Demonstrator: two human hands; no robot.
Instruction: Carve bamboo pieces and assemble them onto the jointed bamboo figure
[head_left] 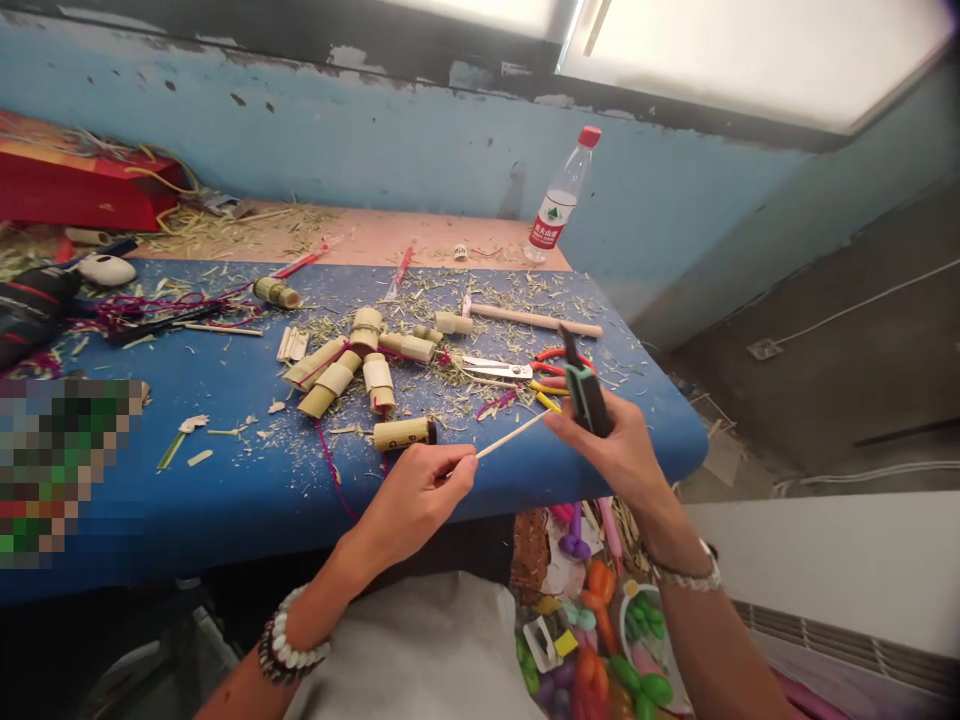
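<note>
My left hand (420, 500) is closed, pinching one end of a thin pale stick (514, 437) between thumb and fingers. The stick slants up to my right hand (619, 440), where its far end meets the thumb. Wrapped in that right hand is a black and green knife-like tool (589, 398), its dark tip pointing up. Just beyond it lie red-handled scissors (502, 369) and a yellow handle (547, 401), partly hidden. Near my left hand is a short bamboo tube (405, 434) with dark markings. Behind it, bamboo pieces (330, 385) are strung with purple cord around a bamboo section (367, 330).
A small hammer (532, 318) lies on the blue tabletop (247, 500) among scattered shavings. A water bottle (559, 205) stands at the back by the wall. At the left are a power drill (34, 315) and a red box (82, 180). Colourful balloons (592, 680) lie below the table.
</note>
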